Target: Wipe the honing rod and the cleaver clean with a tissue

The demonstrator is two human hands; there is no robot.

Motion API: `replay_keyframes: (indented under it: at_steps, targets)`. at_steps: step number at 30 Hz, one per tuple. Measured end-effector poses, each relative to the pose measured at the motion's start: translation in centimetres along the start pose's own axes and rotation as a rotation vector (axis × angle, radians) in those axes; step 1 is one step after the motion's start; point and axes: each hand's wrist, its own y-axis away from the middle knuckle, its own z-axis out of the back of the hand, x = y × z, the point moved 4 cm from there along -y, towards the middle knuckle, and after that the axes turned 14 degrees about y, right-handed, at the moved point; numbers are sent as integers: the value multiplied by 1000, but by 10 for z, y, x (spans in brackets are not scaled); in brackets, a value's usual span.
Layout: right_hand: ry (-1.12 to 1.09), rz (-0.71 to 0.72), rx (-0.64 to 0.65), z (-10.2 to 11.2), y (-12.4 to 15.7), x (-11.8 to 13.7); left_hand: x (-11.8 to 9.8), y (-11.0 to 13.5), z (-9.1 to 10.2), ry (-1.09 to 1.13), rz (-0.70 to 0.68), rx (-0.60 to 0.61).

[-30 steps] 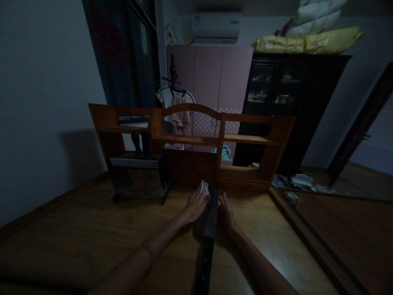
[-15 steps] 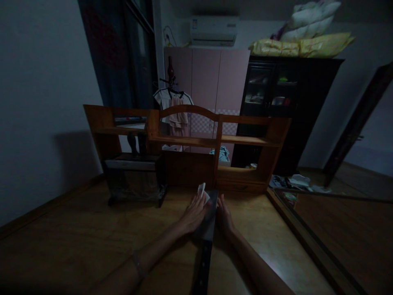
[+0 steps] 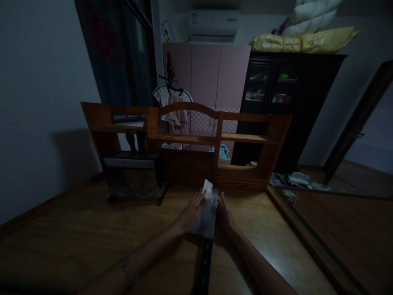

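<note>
A cleaver (image 3: 209, 219) lies on the wooden table, its broad metal blade pointing away from me and its black riveted handle (image 3: 205, 262) towards me. My left hand (image 3: 192, 211) is over the left side of the blade, closed on a piece of white tissue (image 3: 207, 186) that sticks up past the fingertips. The tissue rests on or just over the far part of the blade. On the other side, my right hand (image 3: 225, 213) holds the blade's right edge near the far end with its fingers; part of that grip is hidden.
A knife block (image 3: 132, 178) with dark handles stands at the left on the tabletop (image 3: 76, 241). Behind it runs a low wooden shelf unit (image 3: 184, 140). A raised wooden edge (image 3: 294, 229) bounds the right side. Farther back are a pink wardrobe (image 3: 204, 73) and a dark cabinet (image 3: 301, 94).
My left hand has slid a little left with the tissue, baring more of the blade. The right hand and the cleaver stay nearly in place. The view has tilted slightly.
</note>
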Motion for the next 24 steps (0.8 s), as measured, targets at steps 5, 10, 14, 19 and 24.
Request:
replay_keyframes:
  at_steps: [5, 10, 14, 19, 24]
  targets:
    - [30, 32, -148, 23, -10, -5, -24, 21, -28, -205, -243, 189]
    - [43, -6, -204, 31, -11, -10, -27, 13, -33, -320, -310, 186]
    - [21, 21, -242, 30, -9, -6, -33, 9, -33, -370, -332, 170]
    - [38, 66, -278, 36, -10, -1, -42, 4, -39, -393, -339, 140]
    - [43, 90, -215, 37, -11, -3, -38, -3, -43, -415, -287, 23]
